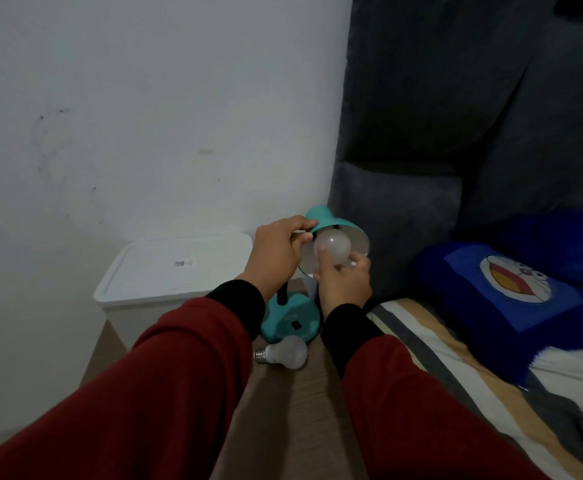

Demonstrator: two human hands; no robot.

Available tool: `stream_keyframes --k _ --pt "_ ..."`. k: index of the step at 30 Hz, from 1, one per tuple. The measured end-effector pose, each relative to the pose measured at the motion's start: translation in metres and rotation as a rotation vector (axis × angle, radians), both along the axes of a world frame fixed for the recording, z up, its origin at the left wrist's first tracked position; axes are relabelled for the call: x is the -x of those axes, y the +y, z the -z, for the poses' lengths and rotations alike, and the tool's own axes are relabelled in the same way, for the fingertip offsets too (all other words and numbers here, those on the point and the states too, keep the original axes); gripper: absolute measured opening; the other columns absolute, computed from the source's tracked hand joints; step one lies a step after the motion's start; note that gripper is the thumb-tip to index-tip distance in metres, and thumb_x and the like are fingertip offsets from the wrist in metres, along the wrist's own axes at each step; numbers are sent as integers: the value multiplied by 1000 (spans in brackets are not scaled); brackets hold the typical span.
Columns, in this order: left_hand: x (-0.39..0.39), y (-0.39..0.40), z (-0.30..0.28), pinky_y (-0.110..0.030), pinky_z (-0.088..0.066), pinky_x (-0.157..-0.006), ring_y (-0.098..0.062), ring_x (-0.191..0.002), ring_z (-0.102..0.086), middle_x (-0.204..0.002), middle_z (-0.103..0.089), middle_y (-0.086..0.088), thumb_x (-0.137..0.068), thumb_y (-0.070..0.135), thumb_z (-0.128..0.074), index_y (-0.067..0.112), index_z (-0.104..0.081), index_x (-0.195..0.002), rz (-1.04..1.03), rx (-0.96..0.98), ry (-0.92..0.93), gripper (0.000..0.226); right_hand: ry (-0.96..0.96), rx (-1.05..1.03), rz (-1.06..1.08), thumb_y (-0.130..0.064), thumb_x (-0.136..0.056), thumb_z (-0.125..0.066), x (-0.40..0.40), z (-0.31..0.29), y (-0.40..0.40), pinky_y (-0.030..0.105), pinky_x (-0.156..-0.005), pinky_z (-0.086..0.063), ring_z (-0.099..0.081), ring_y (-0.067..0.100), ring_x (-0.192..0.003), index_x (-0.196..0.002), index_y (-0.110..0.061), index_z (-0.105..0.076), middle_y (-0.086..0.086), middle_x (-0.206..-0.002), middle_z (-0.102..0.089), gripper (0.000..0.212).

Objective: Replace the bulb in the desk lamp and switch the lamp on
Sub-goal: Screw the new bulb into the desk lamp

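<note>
A teal desk lamp stands on a wooden bedside table [293,403], its round base [291,322] holding a dark switch. My left hand [278,251] grips the teal lamp shade [331,225] at its neck. My right hand [343,282] holds a white bulb [333,249] by its globe, fingers curled round it, at the mouth of the shade. The bulb's screw end is hidden inside the shade. A second white bulb [284,353] lies on its side on the table in front of the lamp base, metal cap pointing left. The lamp is unlit.
A white lidded plastic box [175,268] stands left of the table against the wall. A dark grey padded headboard [456,133] rises behind the lamp. To the right is a bed with a striped sheet [456,368] and a blue cartoon pillow [511,306].
</note>
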State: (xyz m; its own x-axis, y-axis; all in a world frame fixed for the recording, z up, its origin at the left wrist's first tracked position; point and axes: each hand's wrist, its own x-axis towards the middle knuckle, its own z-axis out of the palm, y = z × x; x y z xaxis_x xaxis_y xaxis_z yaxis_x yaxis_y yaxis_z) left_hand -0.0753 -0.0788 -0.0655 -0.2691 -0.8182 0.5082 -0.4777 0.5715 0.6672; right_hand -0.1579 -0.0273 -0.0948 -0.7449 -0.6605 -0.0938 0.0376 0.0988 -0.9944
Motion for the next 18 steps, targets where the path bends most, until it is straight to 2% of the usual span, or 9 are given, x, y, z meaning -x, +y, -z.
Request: stream_keyframes --k 2,5,6,8,11,13,15,18 --pt "0 0 0 15 -31 -71 -3 -89 -57 -114 -70 -7 -89 3 -58 9 -68 -112 2 0 -1 26 -31 -11 8 -52 -80 -64 0 -1 -1 36 -94 -52 -66 27 -103 -126 -11 -49 10 -113 -67 63" --pt "0 -1 1 15 -31 -72 -3 -89 -57 -115 -70 -6 -89 3 -58 10 -68 -112 8 -1 -2 26 -40 -1 5 -42 -75 -72 1 0 -2 37 -97 -50 -62 27 -107 -139 -17 -36 9 -120 -62 78" --pt "0 -1 1 15 -31 -71 -3 -88 -57 -115 -70 -6 -89 3 -58 9 -68 -112 7 1 -1 26 -36 4 -1 -38 -76 -72 1 0 -2 36 -95 -51 -63 25 -102 -138 -19 -35 7 -115 -62 74" --pt "0 -1 1 15 -32 -71 -3 -88 -57 -115 -70 -6 -89 3 -58 9 -68 -112 8 -4 0 26 -37 5 -13 -45 -78 -67 -2 -1 -2 38 -92 -54 -66 26 -95 -129 -16 -44 6 -103 -63 63" --pt "0 -1 0 14 -33 -72 -4 -88 -58 -115 -70 -6 -89 3 -58 9 -68 -113 10 -10 1 26 -78 11 -17 -58 -72 -65 -7 -5 -1 44 -92 -54 -67 30 -101 -127 -12 -47 12 -112 -66 74" --pt "0 -1 0 9 -35 -77 -7 -91 -61 -115 -70 -7 -89 3 -58 9 -68 -112 11 -8 5 26 -72 -3 -36 -47 -73 -70 -5 -4 -1 39 -94 -52 -63 30 -107 -138 -17 -37 12 -121 -61 79" --pt "0 0 -1 1 -35 -82 -11 -96 -63 -116 -70 -7 -89 3 -58 9 -68 -112 16 -9 7 26 -67 -4 -42 -39 -78 -69 -1 -1 -3 34 -90 -53 -65 29 -102 -138 -19 -37 13 -121 -62 71" --pt "0 0 -1 5 -35 -81 -9 -96 -62 -116 -70 -5 -89 4 -58 10 -68 -113 14 -3 -5 26 -104 11 -34 -55 -76 -63 -5 -4 -2 41 -86 -58 -69 29 -94 -129 -14 -47 15 -113 -67 69"
